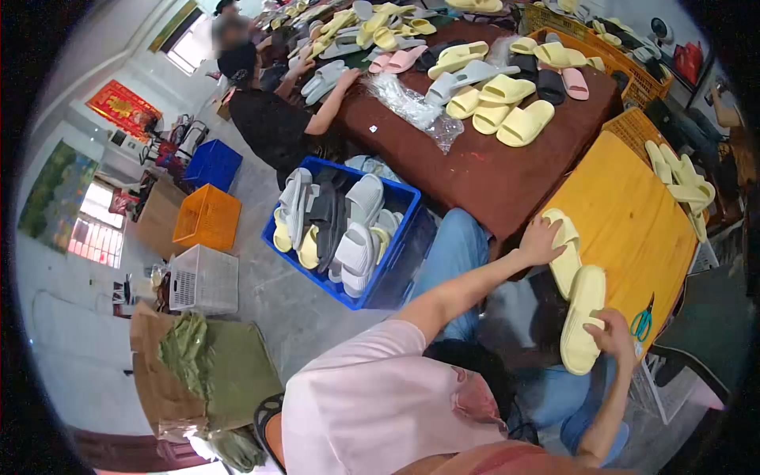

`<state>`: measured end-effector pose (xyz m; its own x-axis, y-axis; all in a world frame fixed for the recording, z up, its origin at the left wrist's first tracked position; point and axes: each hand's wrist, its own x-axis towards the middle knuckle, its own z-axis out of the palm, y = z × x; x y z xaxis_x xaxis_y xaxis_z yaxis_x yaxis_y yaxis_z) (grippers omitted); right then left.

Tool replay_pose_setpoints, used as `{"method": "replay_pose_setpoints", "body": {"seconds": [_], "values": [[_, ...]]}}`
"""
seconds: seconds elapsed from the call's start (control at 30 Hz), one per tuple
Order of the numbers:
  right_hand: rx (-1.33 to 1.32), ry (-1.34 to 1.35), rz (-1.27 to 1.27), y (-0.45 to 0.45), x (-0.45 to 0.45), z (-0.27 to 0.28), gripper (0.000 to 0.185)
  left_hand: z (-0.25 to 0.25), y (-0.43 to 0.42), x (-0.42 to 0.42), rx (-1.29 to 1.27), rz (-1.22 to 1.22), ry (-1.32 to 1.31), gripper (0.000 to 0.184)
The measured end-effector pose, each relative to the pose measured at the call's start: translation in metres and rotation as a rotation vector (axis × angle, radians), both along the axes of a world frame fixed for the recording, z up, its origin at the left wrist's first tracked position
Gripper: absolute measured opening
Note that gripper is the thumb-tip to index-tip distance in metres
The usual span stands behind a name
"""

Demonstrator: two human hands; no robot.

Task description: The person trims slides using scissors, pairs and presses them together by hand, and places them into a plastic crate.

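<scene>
Two pale yellow slippers lie end to end along the near edge of the yellow wooden board (633,210). My left hand (541,241) is closed on the side of the farther slipper (565,273), near its strap. The nearer slipper (584,317) overhangs the board's edge above my lap. My right hand (612,332) grips its right side with bent fingers; the fingertips are partly hidden. Teal-handled scissors (643,321) rest on the board just right of my right hand.
A blue crate (364,305) of grey, dark and yellow slippers stands left of my knees. More slippers and clear plastic bags (412,107) cover parts of the brown table (451,182). A co-worker in black (269,119) handles grey slippers. Yellow slippers (681,178) sit at the board's far right.
</scene>
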<state>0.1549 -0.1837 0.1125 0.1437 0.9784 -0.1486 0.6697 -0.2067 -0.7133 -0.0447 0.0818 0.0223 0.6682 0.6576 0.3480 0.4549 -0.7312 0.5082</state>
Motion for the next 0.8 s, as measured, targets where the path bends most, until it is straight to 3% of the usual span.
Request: {"method": "replay_pose_setpoints", "body": {"seconds": [0.07, 0.17, 0.27, 0.3, 0.33, 0.37, 0.4, 0.43, 0.47, 0.5, 0.57, 0.6, 0.67, 0.7, 0.8], "values": [[-0.046, -0.080, 0.210, 0.026, -0.019, 0.034, 0.035, -0.002, 0.001, -0.001, 0.001, -0.022, -0.017, 0.068], [-0.013, -0.152, 0.255, 0.061, -0.009, -0.007, 0.037, 0.003, -0.002, -0.004, -0.016, -0.063, -0.034, 0.063], [0.195, -0.269, 0.238, 0.089, -0.001, -0.033, 0.035, 0.005, -0.002, -0.003, -0.085, -0.031, 0.017, 0.056], [0.118, -0.176, 0.187, 0.093, 0.005, -0.042, 0.035, 0.011, -0.002, -0.006, -0.095, -0.013, 0.048, 0.055], [0.045, -0.087, 0.129, 0.097, 0.009, -0.048, 0.034, 0.016, 0.001, -0.007, -0.121, -0.021, 0.083, 0.062], [0.154, -0.151, 0.210, 0.095, 0.014, -0.052, 0.034, 0.021, 0.003, -0.006, -0.169, -0.003, 0.079, 0.068], [-0.006, -0.034, 0.195, 0.094, 0.015, -0.053, 0.036, 0.022, 0.004, -0.004, -0.218, 0.014, 0.075, 0.075], [-0.165, 0.066, 0.164, 0.093, 0.016, -0.053, 0.038, 0.022, 0.005, -0.003, -0.242, 0.025, 0.051, 0.093], [-0.140, 0.008, 0.244, 0.084, 0.012, -0.056, 0.038, 0.022, 0.005, 0.000, -0.245, 0.026, 0.057, 0.093], [0.049, -0.062, 0.385, 0.082, -0.001, -0.044, 0.031, 0.019, 0.006, 0.006, -0.208, -0.016, 0.142, 0.097], [-0.027, -0.155, 0.487, 0.083, -0.019, -0.021, 0.030, 0.015, 0.004, 0.017, -0.173, -0.080, 0.232, 0.099], [-0.177, -0.241, 0.451, 0.085, -0.021, -0.020, 0.031, 0.018, -0.001, 0.020, -0.176, -0.101, 0.240, 0.096], [0.017, -0.367, 0.406, 0.079, -0.013, -0.035, 0.031, 0.024, -0.005, 0.021, -0.165, -0.062, 0.250, 0.090], [0.030, -0.226, 0.301, 0.076, -0.009, -0.040, 0.029, 0.025, -0.008, 0.021, -0.178, -0.029, 0.244, 0.088], [0.156, -0.137, 0.238, 0.065, -0.009, -0.046, 0.029, 0.028, -0.013, 0.021, -0.181, 0.021, 0.212, 0.085]]}}
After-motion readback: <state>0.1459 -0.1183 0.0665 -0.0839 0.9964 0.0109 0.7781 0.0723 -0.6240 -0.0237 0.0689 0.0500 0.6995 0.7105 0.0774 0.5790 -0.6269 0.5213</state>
